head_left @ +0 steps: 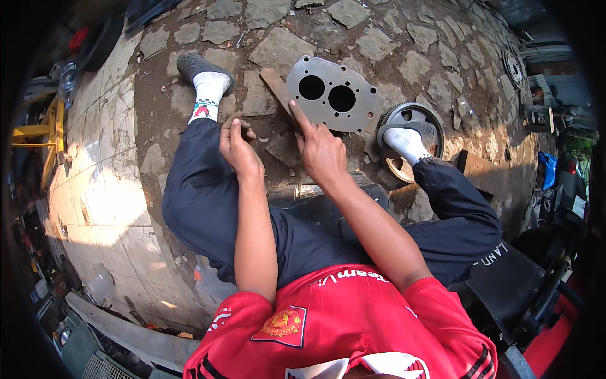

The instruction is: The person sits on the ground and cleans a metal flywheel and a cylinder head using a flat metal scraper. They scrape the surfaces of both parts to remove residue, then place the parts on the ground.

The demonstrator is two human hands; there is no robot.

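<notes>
A flat grey metal plate (358, 108) with two large round holes and several small bolt holes lies tilted on the ground ahead of me. Its left edge is next to a wooden strip (275, 87). My right hand (322, 151) points with a stretched index finger, whose tip is at the plate's lower left edge; the other fingers are bent and grip nothing visible. To the left, beside the wooden strip, my left hand (242, 150) is raised with thumb and fingers curled together. Whatever it may hold is too small or hidden to make out.
A toothed metal wheel (435, 126) lies on the right under my foot. Rough stone paving (281, 47) meets pale tiles (107, 189) on the left. A yellow metal frame (59, 132) stands far left, and a black motorcycle seat (505, 290) is at the right.
</notes>
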